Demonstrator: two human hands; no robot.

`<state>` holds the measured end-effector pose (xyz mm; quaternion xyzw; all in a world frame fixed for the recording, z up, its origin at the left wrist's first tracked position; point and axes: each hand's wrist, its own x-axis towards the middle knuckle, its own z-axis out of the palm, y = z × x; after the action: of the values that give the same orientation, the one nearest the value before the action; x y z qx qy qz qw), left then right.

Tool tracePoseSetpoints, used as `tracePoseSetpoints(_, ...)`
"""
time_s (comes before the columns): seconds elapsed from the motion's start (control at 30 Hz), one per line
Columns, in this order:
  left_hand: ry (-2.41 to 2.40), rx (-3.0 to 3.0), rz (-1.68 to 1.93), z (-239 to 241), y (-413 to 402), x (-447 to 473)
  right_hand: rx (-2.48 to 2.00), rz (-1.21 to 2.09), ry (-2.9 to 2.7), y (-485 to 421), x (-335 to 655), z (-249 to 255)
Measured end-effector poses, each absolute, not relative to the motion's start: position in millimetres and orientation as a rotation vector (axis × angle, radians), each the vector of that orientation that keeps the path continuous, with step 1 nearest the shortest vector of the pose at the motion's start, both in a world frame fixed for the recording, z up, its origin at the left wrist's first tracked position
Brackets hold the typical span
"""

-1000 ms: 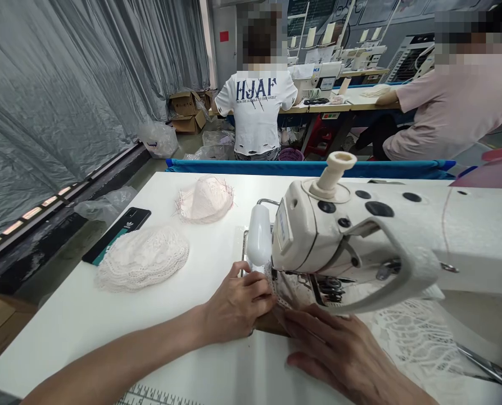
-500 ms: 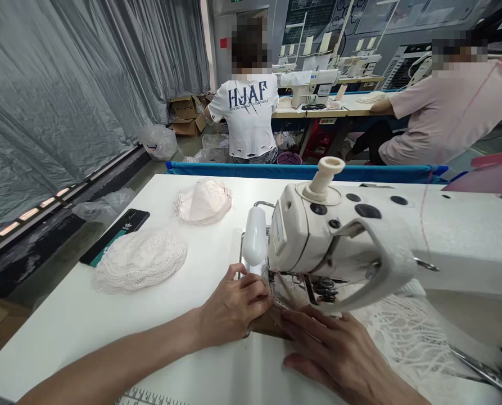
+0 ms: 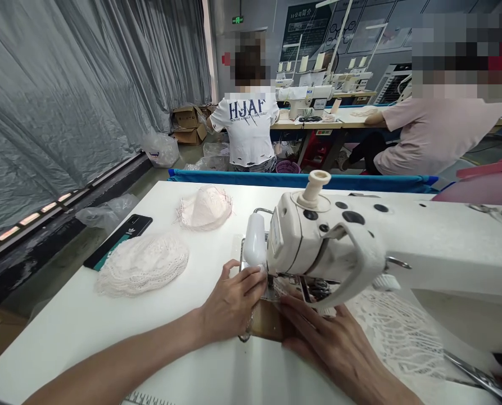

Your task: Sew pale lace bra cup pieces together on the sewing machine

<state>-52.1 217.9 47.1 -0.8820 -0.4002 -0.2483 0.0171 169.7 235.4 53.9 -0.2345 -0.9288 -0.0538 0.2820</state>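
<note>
A white sewing machine [image 3: 310,242] stands on the white table. Just left of its needle area is my left hand [image 3: 236,301], fingers bent and drawn together; what they grip, if anything, is hidden. My right hand [image 3: 330,343] lies palm down under the machine head, its fingers stretched forward along the sewing spot. White lace [image 3: 402,332] spreads over the table to the right of that hand. Between both hands a brown plate [image 3: 270,322] shows. The needle and the fabric edge beneath it are mostly covered by the machine head and my fingers.
On the left are a stack of lace cups [image 3: 143,264], a pale pink cup [image 3: 205,208] and a dark phone [image 3: 136,228]. Scissors [image 3: 478,374] lie at lower right, a ruler [image 3: 147,399] at the front edge. Two people sit beyond the blue cloth bar [image 3: 301,181].
The view has tilted up slightly. My fingers have separated a little at the sewing spot, so more of the brown plate shows between my hands. The thread by the machine arm is no longer visible.
</note>
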Motion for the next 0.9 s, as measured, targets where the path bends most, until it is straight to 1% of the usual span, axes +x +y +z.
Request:
tracePoseSetpoints(0.1, -1.319, -2.72, -0.719, 50, 217, -51, -0.667, -0.163, -2.496, 236, 169, 54)
tracePoseSetpoints(0.33, -1.29, -2.663, -0.827, 51, 217, -54, -0.798, -0.253, -2.436, 241, 163, 44)
tracePoseSetpoints(0.4, -1.262, -2.657, -0.827, 52, 218, -54, -0.779, -0.231, -2.438, 241, 162, 47)
tracePoseSetpoints(0.47, -1.232, -2.68, -0.82, 55, 216, -53, -0.697, -0.009, -2.507, 236, 164, 57)
tracePoseSetpoints(0.57, -1.211, -2.816, -0.843, 60, 203, -49, -0.567, 0.555, -2.594, 225, 178, 78)
tracePoseSetpoints(0.6, -1.226, -2.892, -0.858, 62, 195, -48, -0.566, 0.687, -2.595, 221, 186, 83)
tracePoseSetpoints(0.63, -1.264, -2.985, -0.87, 66, 186, -48, -0.601, 0.749, -2.595, 219, 196, 87)
tracePoseSetpoints(0.7, -1.443, -3.166, -0.901, 76, 165, -48, -0.697, 0.728, -2.641, 217, 219, 86)
tracePoseSetpoints(0.83, -1.926, -3.398, -0.917, 102, 128, -48, -0.856, 0.527, -2.66, 214, 251, 74)
tracePoseSetpoints(0.9, -1.926, -3.386, -0.897, 107, 117, -45, -0.845, 0.454, -2.692, 208, 252, 74)
